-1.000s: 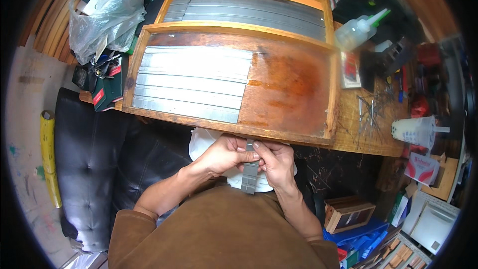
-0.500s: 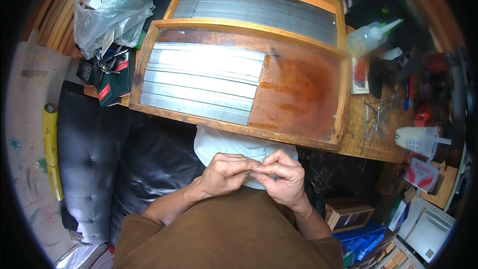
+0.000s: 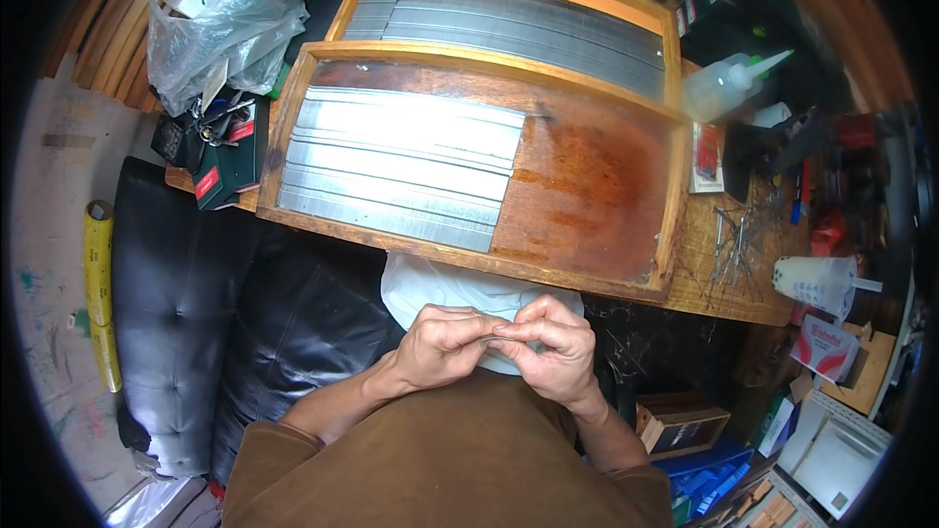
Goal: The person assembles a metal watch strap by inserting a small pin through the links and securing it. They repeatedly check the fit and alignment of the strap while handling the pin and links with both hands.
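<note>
My left hand (image 3: 445, 344) and my right hand (image 3: 554, 352) meet in front of my chest, above a white cloth (image 3: 430, 284) on my lap. Both are closed, fingertips pinched together around a small, thin greyish piece mostly hidden by the fingers. Just beyond them is a shallow wooden tray (image 3: 579, 276), its left part covered with rows of shiny flat metal strips (image 3: 401, 166). Bare, stained wood shows on the tray's right. Behind it, a second wooden tray (image 3: 669, 44) holds darker grey metal strips (image 3: 528, 27).
Left: a clear plastic bag (image 3: 225, 29), dark green boxes (image 3: 227, 171), a black padded seat (image 3: 176, 313) and a yellow roll (image 3: 99, 293). Right: a squeeze bottle (image 3: 722, 86), scattered thin metal pins (image 3: 734, 244), a drink cup (image 3: 817, 284) and a small wooden box (image 3: 685, 425).
The whole view has shifted very slightly. My hands keep the same pinch in the same place, and the trays and strips are unchanged.
</note>
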`<state>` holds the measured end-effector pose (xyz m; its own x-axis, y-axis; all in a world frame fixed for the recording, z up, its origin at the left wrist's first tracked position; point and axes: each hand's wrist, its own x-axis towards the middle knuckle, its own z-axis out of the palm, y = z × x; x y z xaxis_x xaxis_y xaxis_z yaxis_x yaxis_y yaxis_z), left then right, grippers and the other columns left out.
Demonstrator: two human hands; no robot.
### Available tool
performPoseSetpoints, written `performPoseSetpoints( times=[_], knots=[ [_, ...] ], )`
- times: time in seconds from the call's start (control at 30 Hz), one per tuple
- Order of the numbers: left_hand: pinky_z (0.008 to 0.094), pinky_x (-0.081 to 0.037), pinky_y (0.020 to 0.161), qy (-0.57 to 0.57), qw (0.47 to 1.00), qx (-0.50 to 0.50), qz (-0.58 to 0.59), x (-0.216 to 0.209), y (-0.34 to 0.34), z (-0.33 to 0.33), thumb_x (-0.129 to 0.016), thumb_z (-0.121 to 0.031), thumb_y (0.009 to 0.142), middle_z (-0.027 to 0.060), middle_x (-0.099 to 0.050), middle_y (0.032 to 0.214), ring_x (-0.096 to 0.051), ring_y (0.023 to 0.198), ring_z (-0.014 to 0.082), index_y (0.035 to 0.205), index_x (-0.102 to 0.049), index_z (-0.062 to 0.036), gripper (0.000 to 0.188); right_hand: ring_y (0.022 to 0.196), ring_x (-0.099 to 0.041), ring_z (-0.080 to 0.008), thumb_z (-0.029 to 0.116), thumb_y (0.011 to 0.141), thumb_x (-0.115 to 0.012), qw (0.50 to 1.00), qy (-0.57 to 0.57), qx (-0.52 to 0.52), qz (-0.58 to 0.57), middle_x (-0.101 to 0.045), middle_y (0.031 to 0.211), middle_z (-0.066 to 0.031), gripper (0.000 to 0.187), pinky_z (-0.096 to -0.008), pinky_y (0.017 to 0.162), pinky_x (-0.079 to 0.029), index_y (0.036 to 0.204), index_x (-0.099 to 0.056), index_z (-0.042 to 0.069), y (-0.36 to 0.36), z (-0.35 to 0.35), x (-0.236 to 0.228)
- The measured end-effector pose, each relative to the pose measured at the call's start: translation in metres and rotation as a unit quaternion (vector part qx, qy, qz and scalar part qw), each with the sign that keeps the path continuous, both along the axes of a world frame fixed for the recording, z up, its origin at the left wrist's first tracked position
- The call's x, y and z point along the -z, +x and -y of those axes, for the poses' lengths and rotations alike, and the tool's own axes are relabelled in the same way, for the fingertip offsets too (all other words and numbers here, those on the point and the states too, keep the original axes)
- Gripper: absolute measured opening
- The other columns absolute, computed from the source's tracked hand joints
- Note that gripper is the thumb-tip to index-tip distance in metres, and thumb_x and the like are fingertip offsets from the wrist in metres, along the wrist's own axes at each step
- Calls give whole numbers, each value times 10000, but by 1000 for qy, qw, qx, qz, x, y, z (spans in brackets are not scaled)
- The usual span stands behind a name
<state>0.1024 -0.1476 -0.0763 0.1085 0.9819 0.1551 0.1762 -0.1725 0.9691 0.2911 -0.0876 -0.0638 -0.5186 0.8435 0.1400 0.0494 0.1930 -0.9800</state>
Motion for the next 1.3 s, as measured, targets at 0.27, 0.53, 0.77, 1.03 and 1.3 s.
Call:
performPoseSetpoints(
  times=[0.27, 0.53, 0.77, 1.03, 1.3],
  knots=[
    [378, -611, 727, -2, 1000, -5, 8, 0, 1, 0, -644, 134, 771, 193, -762, 899, -763, 805, 339, 1054, -746, 39, 316, 741, -629, -148, -4, 779, -877, 1000, -5, -6, 10, -639, 826, -43, 205, -281, 643, -509, 966, -810, 48, -3, 0, -9],
    [350, -604, 701, -37, 999, -39, 2, -2, 11, 10, -698, 106, 827, 187, -768, 894, -771, 794, 312, 1055, -753, 44, 242, 740, -619, -155, 80, 836, -869, 999, 29, -25, 0, -639, 837, -59, 243, -291, 643, -507, 1064, -796, 37, 2, -2, -1],
    [355, -610, 711, -17, 1000, -14, 17, -7, 6, 6, -696, 117, 815, 197, -765, 908, -772, 805, 317, 1091, -741, 48, 288, 789, -665, -169, -36, 805, -834, 998, -13, -65, 8, -673, 873, -77, 239, -283, 703, -540, 1033, -793, 24, 6, -12, -10],
    [363, -610, 707, -2, 1000, -10, 14, -5, 5, 5, -686, 123, 806, 198, -762, 902, -769, 805, 329, 1089, -741, 47, 298, 758, -658, -152, -31, 749, -887, 999, -14, -41, 12, -684, 842, -61, 200, -272, 671, -529, 918, -803, 34, 4, -8, -11],
    [368, -605, 708, -18, 1000, 0, 24, -6, 3, 3, -678, 121, 801, 202, -759, 888, -763, 791, 336, 1098, -747, 41, 315, 740, -656, -145, -33, 734, -898, 999, -5, -35, 9, -682, 832, -59, 212, -268, 653, -528, 912, -801, 30, 5, -7, -7]
  ],
)
